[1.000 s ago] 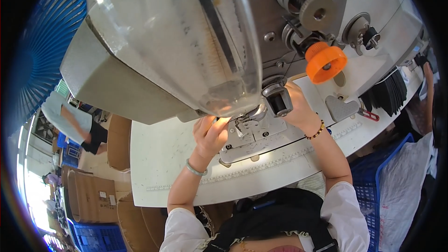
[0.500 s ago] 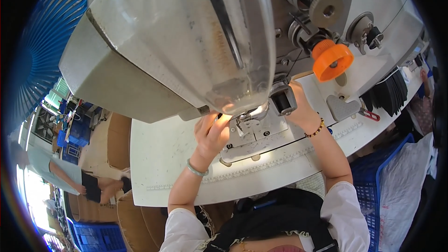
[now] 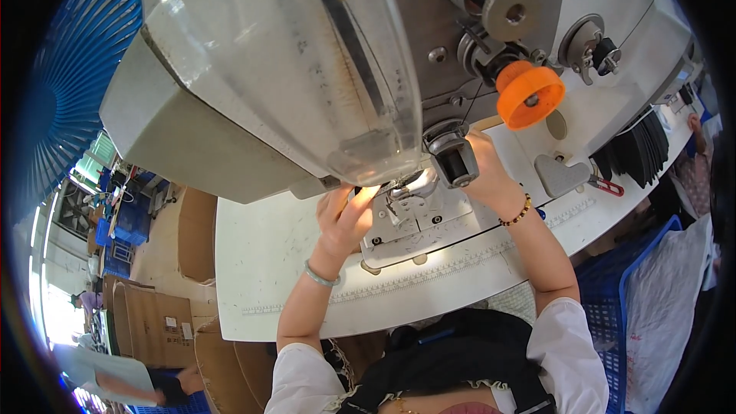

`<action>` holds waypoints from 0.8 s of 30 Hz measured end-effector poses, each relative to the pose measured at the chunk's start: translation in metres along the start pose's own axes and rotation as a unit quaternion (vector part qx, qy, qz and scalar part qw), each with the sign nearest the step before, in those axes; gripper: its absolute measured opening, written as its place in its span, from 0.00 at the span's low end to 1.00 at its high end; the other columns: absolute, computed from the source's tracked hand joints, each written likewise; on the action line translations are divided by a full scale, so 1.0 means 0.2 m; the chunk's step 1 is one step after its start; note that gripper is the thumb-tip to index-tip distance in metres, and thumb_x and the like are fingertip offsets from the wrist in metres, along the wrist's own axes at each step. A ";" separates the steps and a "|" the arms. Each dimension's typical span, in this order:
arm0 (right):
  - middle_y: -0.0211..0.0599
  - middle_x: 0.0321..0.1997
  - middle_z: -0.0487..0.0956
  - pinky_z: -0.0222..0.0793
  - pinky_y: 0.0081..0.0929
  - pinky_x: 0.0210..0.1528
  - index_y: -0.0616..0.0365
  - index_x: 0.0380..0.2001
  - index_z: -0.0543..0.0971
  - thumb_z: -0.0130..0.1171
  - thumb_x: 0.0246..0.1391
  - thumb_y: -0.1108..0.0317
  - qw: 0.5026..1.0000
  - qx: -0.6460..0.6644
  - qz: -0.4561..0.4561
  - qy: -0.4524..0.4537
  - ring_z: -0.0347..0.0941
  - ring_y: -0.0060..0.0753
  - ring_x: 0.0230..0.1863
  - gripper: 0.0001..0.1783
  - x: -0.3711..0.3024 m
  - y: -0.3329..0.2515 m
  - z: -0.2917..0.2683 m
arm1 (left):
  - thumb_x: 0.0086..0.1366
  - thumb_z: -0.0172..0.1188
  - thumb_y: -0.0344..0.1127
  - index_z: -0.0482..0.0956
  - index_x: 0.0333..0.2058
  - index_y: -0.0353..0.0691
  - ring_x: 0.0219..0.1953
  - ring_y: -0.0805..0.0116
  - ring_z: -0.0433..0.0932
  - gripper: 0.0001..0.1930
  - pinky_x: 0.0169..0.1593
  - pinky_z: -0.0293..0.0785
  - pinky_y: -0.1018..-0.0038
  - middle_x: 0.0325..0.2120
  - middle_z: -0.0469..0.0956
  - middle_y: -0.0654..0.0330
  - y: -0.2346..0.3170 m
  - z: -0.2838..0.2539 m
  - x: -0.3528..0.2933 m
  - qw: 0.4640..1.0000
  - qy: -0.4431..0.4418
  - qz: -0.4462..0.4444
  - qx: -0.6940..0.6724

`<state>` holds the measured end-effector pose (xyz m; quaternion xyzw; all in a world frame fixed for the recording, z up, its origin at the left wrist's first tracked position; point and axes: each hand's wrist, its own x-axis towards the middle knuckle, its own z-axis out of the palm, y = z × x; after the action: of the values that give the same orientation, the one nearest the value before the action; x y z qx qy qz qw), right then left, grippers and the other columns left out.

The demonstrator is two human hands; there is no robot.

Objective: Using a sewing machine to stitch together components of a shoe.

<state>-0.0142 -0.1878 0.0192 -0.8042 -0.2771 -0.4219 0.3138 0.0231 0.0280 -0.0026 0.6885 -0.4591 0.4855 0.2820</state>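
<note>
A large sewing machine [image 3: 230, 84] with a clear plastic guard [image 3: 360, 134] over its head fills the upper part of the view. At the left of the lit needle area, my left hand [image 3: 343, 222] is closed, fingers bent and thumb pressed in. A dark bit shows at its fingertips, too hidden to name. My right hand [image 3: 491, 176] reaches behind the machine head on the right, and its fingers are out of sight. Between my hands lies the metal needle plate [image 3: 418, 218], with the presser foot [image 3: 397, 218] above it.
An orange tension knob [image 3: 530, 96] juts from the machine. On the white table [image 3: 268, 261] are a grey tool with a red handle [image 3: 563, 176] and a stack of black pieces [image 3: 636, 149]. Blue crate [image 3: 606, 291] at right; blue fan [image 3: 84, 84], cartons [image 3: 157, 322] and a person [image 3: 115, 376] at left.
My view has shifted slightly, so the machine head sits a little further left. Both hands keep nearly the same place. The person at the left has moved lower in the view.
</note>
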 end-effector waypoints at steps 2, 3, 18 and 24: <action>0.33 0.33 0.74 0.66 0.32 0.45 0.59 0.27 0.75 0.53 0.33 0.80 1.000 0.006 0.007 -0.002 0.68 0.40 0.46 0.12 0.00 0.00 0.00 | 0.35 0.57 0.13 0.73 0.30 0.38 0.25 0.61 0.77 0.19 0.27 0.73 0.77 0.29 0.75 0.51 -0.01 0.00 0.00 1.000 0.000 0.007 -0.003; 0.33 0.33 0.74 0.67 0.32 0.45 0.59 0.27 0.75 0.54 0.33 0.79 1.000 0.009 0.011 -0.005 0.68 0.40 0.46 0.11 0.01 0.00 0.00 | 0.35 0.57 0.13 0.73 0.30 0.38 0.25 0.61 0.77 0.19 0.26 0.73 0.77 0.29 0.75 0.51 -0.02 0.01 0.00 1.000 0.007 0.017 -0.004; 0.35 0.26 0.72 0.67 0.29 0.34 0.62 0.21 0.74 0.56 0.32 0.78 0.999 0.028 0.047 0.006 0.68 0.34 0.35 0.06 0.01 0.00 0.02 | 0.35 0.58 0.13 0.75 0.30 0.37 0.24 0.63 0.76 0.19 0.24 0.72 0.78 0.28 0.75 0.52 -0.02 0.01 0.01 0.999 0.014 0.015 -0.032; 0.35 0.25 0.72 0.67 0.30 0.35 0.61 0.21 0.74 0.57 0.30 0.79 0.999 -0.001 0.025 0.021 0.68 0.36 0.36 0.08 0.01 -0.02 0.01 | 0.35 0.58 0.14 0.76 0.30 0.38 0.24 0.64 0.76 0.19 0.24 0.71 0.78 0.28 0.74 0.52 -0.04 0.01 0.01 0.999 -0.002 0.027 -0.020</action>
<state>-0.0156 -0.1835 0.0220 -0.8025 -0.2497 -0.4304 0.3292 0.0310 0.0299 -0.0013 0.6709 -0.4875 0.4827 0.2816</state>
